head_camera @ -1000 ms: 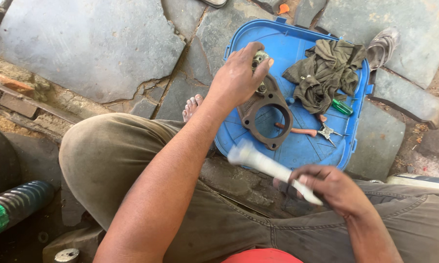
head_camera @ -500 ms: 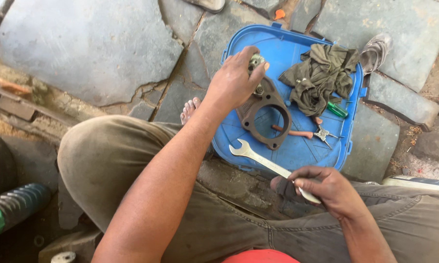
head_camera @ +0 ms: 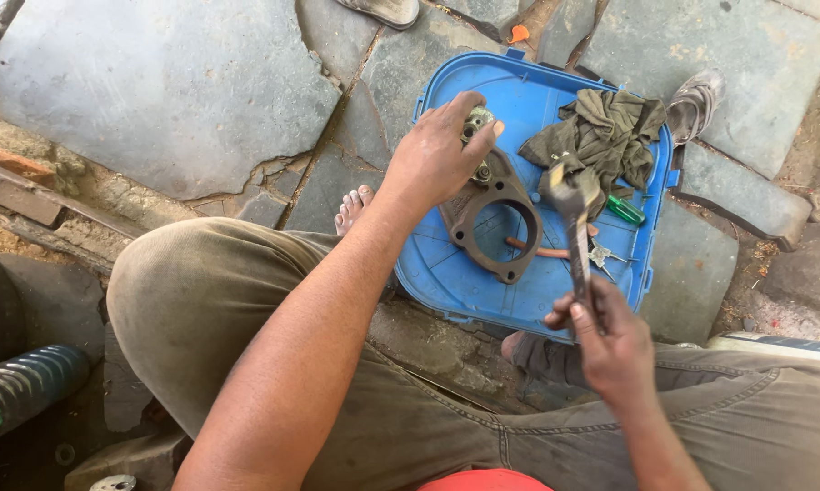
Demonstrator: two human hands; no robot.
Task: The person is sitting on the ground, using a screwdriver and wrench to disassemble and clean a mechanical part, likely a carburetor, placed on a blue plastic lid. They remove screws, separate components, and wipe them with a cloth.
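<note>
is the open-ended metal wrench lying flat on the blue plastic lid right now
No, the right hand grips the open-ended metal wrench by its handle, lifting its head above the blue plastic lid.

Two hands, left (head_camera: 437, 155) and right (head_camera: 610, 341), one wrench (head_camera: 574, 227), one ring-shaped metal bracket (head_camera: 492, 227), one olive rag (head_camera: 605, 136), one green-handled screwdriver (head_camera: 626, 209), one blue plastic lid (head_camera: 469, 282), two sandals (head_camera: 387, 11) (head_camera: 694, 105) on stone paving.

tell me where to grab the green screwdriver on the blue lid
Judging by its pose, grip the green screwdriver by its handle, coming from the right, lid-edge side. The handle lies bare on the blue lid; the rag covers its upper left, and the wrench in the right hand crowds that side.
</note>
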